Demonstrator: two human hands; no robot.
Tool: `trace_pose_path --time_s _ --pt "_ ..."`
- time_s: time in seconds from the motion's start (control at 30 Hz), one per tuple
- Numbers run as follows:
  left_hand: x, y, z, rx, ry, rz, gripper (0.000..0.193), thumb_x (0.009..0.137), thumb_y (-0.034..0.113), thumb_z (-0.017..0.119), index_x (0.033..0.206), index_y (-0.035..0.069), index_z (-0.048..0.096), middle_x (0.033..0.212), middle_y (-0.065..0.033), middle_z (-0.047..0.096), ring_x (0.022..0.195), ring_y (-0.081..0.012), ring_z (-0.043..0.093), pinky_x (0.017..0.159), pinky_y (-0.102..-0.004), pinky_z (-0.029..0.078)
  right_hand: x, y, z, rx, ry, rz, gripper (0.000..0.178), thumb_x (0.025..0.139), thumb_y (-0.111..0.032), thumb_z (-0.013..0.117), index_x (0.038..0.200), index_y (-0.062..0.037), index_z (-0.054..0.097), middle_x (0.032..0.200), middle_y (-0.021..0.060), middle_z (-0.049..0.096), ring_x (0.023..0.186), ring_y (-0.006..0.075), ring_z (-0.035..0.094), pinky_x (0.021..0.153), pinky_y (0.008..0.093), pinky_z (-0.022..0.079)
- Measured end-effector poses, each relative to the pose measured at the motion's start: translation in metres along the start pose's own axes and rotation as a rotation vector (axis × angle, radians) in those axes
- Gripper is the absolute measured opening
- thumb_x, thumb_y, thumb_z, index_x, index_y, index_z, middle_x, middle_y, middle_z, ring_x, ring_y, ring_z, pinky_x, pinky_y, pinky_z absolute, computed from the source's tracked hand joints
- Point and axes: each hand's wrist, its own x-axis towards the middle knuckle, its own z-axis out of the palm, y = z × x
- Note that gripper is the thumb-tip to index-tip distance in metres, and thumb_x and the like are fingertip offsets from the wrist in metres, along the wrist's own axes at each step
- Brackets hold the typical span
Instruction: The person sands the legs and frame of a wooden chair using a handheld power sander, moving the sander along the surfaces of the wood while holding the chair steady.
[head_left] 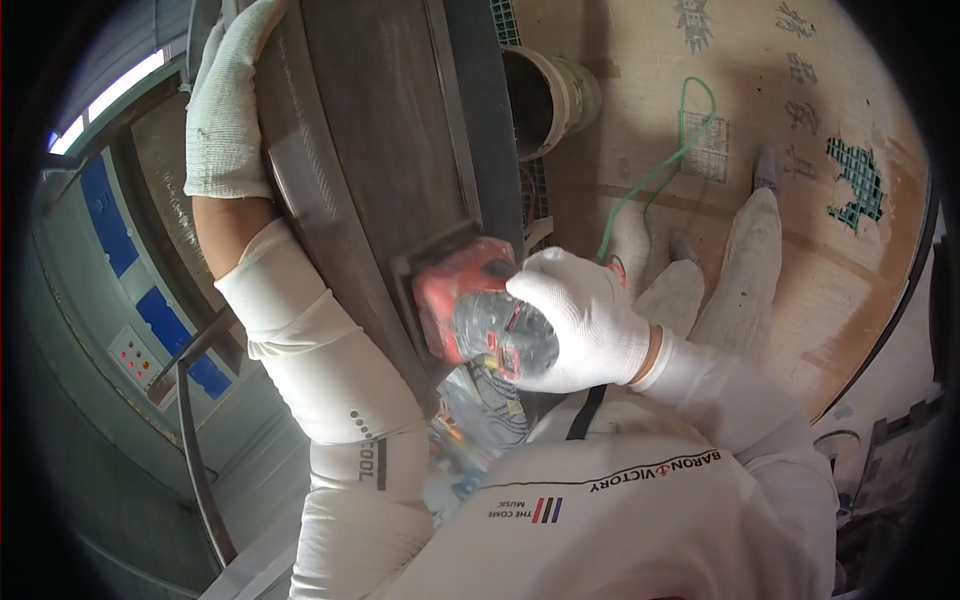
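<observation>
Left glove: off-white knit, ribbed cuff
Right glove: white knit
Left sleeve: white, wrinkled, dark dots, bar, lettering
Right sleeve: plain white
Shirt: white, dark lettering, red, black and blue stripes
Trousers: pale

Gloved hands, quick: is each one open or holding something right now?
Left hand: at the dark panel's edge; can't tell if it's gripping.
Right hand: closed, holding the red and grey power tool.
</observation>
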Motion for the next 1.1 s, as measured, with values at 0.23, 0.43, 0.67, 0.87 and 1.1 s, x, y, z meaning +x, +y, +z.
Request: trace_pose_path --time_s 0.23,0.43,0.67,0.87,1.1 --pt "0.002 -0.011 -0.01 -0.219 -0.058 -0.094 0.03 0.099 0.015 0.057 0.124 0.0 0.065 0.123 -0.0059 0.064 0.116 -0.0155 0.058 0.104 -0.0295 0.043 0.094 0.026 -0.042 -0.049 0.062 -0.164 0.067 0.06 -0.024 0.089 0.114 -0.0078 0.052 0.093 0.0124 0.061 0.077 0.0301 0.066 0.068 0.0377 0.054" --pt "0.006 -0.017 -0.025 -0.197 -0.066 -0.029 0.029 0.099 0.016 0.06 0.122 0.0 0.065 0.118 -0.0037 0.065 0.111 -0.0135 0.059 0.102 -0.0288 0.045 0.135 0.031 -0.048 0.128 -0.012 -0.224 0.046 0.071 -0.017 0.081 0.103 -0.0078 0.049 0.093 0.0086 0.058 0.08 0.0249 0.062 0.071 0.0364 0.051" --pt "-0.008 0.001 -0.014 -0.081 0.045 -0.08 0.025 0.097 0.017 0.063 0.119 0.004 0.069 0.113 0.0 0.066 0.107 -0.0098 0.058 0.096 -0.0268 0.045 0.009 0.002 0.0 -0.041 -0.009 -0.146 0.064 0.06 -0.03 0.088 0.111 -0.0101 0.055 0.091 0.0113 0.058 0.074 0.0315 0.064 0.061 0.0419 0.054" --pt "-0.005 -0.008 -0.006 -0.144 0.001 -0.023 0.025 0.097 0.017 0.063 0.118 0.004 0.069 0.112 -0.0002 0.065 0.108 -0.0105 0.057 0.097 -0.0274 0.044 0.096 0.029 -0.034 -0.191 0.153 -0.277 0.081 0.06 -0.026 0.094 0.123 -0.0044 0.048 0.106 0.0142 0.062 0.089 0.0311 0.067 0.076 0.0392 0.056" --pt "0.017 -0.003 -0.001 -0.113 -0.024 -0.119 0.025 0.097 0.022 0.063 0.115 0.007 0.07 0.112 -0.001 0.066 0.107 -0.0119 0.057 0.097 -0.0278 0.044 0.164 0.055 -0.057 -0.154 0.457 -0.55 0.06 0.069 -0.019 0.089 0.111 -0.0024 0.05 0.096 0.0119 0.06 0.085 0.0223 0.063 0.074 0.0337 0.053"
